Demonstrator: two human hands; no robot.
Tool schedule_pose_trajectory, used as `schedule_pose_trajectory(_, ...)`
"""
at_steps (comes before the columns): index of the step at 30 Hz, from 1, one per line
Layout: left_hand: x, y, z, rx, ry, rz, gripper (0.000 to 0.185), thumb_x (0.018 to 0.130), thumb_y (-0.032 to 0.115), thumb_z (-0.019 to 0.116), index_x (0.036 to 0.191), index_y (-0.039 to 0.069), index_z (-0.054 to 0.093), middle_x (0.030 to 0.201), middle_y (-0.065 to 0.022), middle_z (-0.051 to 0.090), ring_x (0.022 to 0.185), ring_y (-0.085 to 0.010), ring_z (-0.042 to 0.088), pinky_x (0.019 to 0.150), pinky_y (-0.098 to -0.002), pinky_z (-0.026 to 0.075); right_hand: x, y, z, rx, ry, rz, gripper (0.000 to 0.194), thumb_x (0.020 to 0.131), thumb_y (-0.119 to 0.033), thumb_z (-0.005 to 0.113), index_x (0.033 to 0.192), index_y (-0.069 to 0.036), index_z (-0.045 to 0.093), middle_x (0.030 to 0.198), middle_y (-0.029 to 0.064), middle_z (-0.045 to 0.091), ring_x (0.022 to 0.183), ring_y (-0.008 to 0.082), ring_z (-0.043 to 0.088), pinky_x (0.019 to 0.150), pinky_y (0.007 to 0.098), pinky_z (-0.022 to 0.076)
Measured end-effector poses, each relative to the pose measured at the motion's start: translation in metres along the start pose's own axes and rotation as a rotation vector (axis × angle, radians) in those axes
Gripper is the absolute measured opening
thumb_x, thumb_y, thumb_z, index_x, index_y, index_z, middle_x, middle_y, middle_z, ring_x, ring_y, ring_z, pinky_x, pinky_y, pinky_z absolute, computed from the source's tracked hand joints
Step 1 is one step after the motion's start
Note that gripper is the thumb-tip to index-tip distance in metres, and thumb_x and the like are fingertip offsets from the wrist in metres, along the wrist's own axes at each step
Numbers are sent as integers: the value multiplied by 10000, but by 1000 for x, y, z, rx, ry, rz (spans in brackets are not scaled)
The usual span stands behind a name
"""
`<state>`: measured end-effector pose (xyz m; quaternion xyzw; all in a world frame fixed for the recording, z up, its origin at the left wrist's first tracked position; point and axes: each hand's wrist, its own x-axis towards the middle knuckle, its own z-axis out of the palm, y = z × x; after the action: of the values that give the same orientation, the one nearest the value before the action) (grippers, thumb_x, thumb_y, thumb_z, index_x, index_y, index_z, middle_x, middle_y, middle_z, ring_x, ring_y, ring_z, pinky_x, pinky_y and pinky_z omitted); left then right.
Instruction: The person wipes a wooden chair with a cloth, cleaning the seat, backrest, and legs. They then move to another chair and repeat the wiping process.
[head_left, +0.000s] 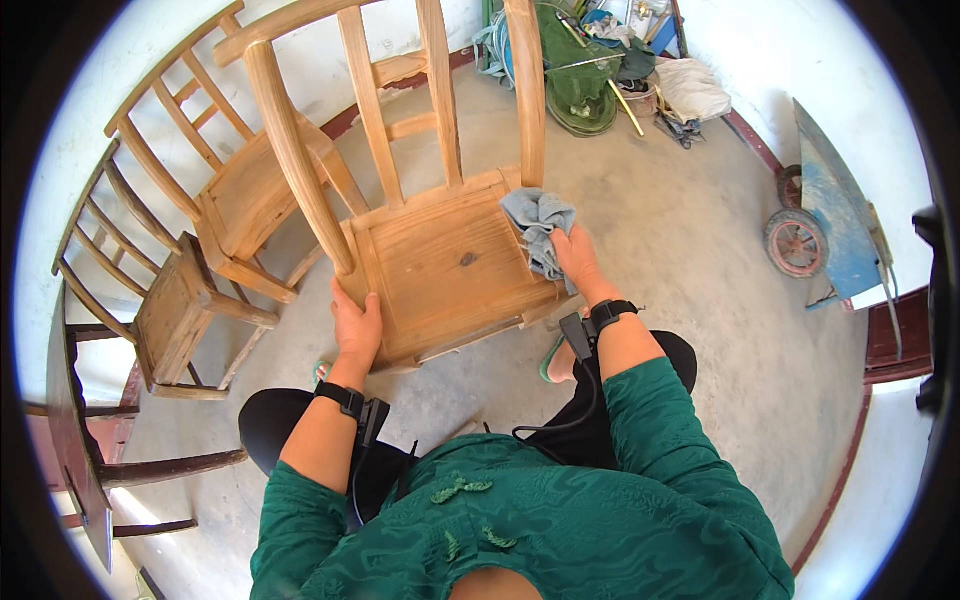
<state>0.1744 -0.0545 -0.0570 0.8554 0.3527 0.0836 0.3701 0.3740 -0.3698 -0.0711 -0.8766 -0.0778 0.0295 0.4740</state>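
A wooden chair (420, 262) with a slatted back stands right in front of me, its seat facing up and its backrest away from me. My left hand (356, 322) grips the left edge of the seat near the base of the back post, thumb on top. At the seat's right side, my right hand (577, 259) holds a crumpled grey cloth (541, 225) against the edge, close to the right back post. The cloth hides part of that edge and some of my fingertips. A dark knot shows in the seat panel.
Two more wooden chairs (255, 187) (176, 315) stand at the left by the wall. A dark wooden piece of furniture (75, 435) is at the lower left. Bags, a green net (577, 82) and tools lie at the back wall. A blue wheeled cart (840, 225) leans at the right.
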Motion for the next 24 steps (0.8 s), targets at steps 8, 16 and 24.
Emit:
schedule_pose_trajectory(8, 3, -3, 2, 67, 34, 25, 806, 874, 322, 575, 1481, 49, 121, 1287, -321, 436, 1143, -467, 499, 967, -494, 428, 14, 25, -1, 311, 59, 124, 441, 871, -342, 529, 972, 77, 622, 857, 151, 669, 810, 229, 592, 785, 344, 456)
schedule_pose_trajectory(16, 4, -7, 5, 12, 32, -7, 819, 860, 327, 586, 1482, 73, 117, 1268, -314, 456, 1135, -473, 505, 962, -496, 431, 22, 44, 0, 999, 185, 652, 404, 959, -338, 477, 1098, 5, 639, 957, 104, 681, 838, 206, 657, 791, 357, 518)
schedule_pose_trajectory(24, 9, -9, 9, -145, 49, -142, 853, 865, 342, 599, 1493, 98, 76, 1333, -322, 355, 1158, -472, 472, 983, -481, 416, 55, -89, -72, 494, 357, -400, 305, 904, -153, 498, 1095, 61, 600, 985, 95, 661, 899, 179, 608, 803, 318, 470)
